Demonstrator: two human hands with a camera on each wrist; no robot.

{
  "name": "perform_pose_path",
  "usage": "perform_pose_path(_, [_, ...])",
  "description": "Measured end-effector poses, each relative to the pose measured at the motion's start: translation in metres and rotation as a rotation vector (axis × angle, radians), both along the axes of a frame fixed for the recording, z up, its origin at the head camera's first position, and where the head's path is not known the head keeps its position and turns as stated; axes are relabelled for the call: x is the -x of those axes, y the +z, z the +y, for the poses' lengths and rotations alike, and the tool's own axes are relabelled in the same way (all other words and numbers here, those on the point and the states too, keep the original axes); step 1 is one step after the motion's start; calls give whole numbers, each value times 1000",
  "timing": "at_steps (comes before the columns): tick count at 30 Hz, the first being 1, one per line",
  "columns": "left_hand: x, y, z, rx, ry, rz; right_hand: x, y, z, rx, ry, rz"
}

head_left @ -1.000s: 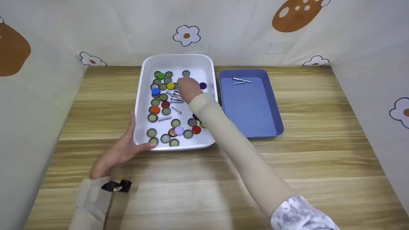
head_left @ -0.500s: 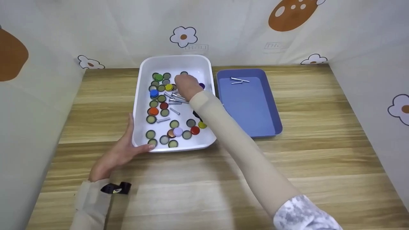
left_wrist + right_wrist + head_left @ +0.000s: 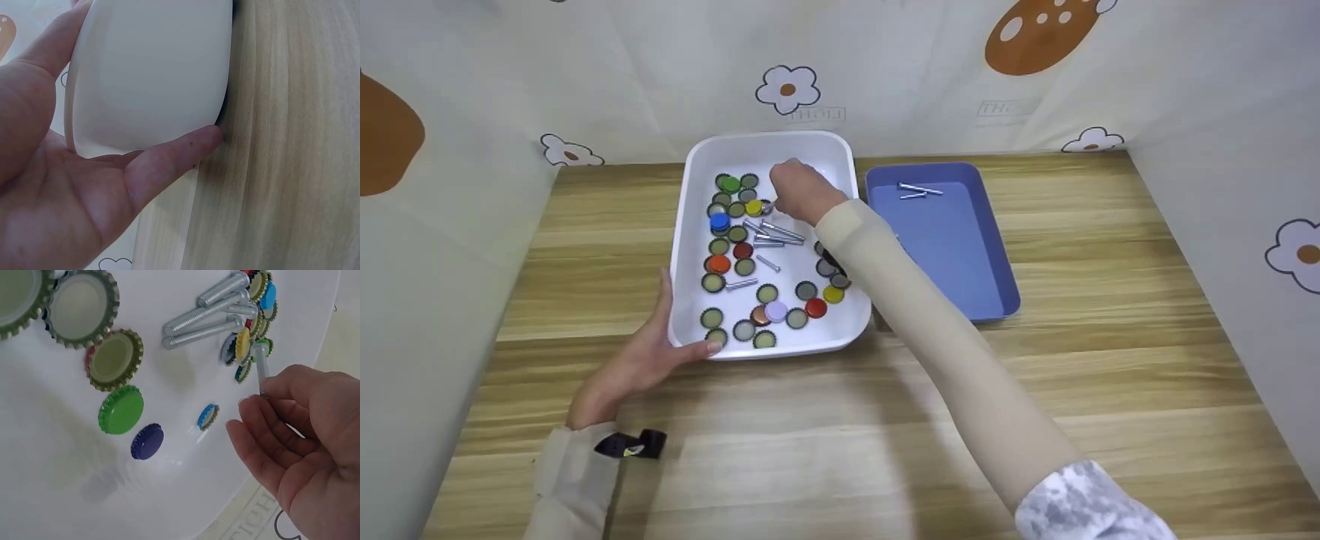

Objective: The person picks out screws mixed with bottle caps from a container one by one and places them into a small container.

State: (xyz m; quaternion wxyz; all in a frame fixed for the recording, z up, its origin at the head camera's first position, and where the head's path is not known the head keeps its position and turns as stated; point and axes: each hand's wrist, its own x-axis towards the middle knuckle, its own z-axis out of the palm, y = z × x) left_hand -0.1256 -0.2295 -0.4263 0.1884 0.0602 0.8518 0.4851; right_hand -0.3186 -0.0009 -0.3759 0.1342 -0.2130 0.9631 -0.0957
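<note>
"Since both hands are at the white, round-cornered tray [image 3: 791, 353], what does each have?"

"The right hand [image 3: 806, 193] pinches a slim silver metal bolt [image 3: 261, 363] at its fingertips, the bolt's head pointing away from the hand."

"Where is that bolt?"

"Within the white tray's rim, near a round yellow bottle cap [image 3: 754, 208]; I can't tell whether it touches anything."

"And the left hand [image 3: 641, 360]?"

"It grips the near left corner, thumb over the rim, fingers along the outer wall."

"What lies around?"

"A cluster of silver metal bolts [image 3: 781, 232] at mid-tray, among round, crimped metal bottle caps [image 3: 712, 283], some upturned, some showing coloured tops. Just to the right, a shallow blue rectangular tray [image 3: 949, 255] holds two more silver bolts [image 3: 921, 189] near its far end."
</note>
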Motion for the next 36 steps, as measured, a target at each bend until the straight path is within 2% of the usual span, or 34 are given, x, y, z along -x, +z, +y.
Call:
perform_pose_path(6, [0, -1, 0, -21, -5, 15, 4, 10, 9, 36, 39, -43])
perform_pose_path(10, [0, -2, 0, -32, -8, 17, 6, 18, 17, 61, 62, -101])
perform_pose_path(13, [0, -3, -1, -12, -4, 10, 8, 25, 23, 78, 81, -136])
perform_pose_path(19, [0, -3, -2, 4, -8, 2, 10, 36, 35, 101, 109, -154])
perform_pose_path(24, [1, -1, -2, 20, -16, 7, 11, 40, 44, 114, 131, -154])
perform_pose_path(28, [0, -1, -2, 26, -8, -17, 12, 41, 54, 146, 116, -187])
perform_pose_path(36, [1, -1, -2, 45, -16, -7, 13, 48, 79, 262, 53, -244])
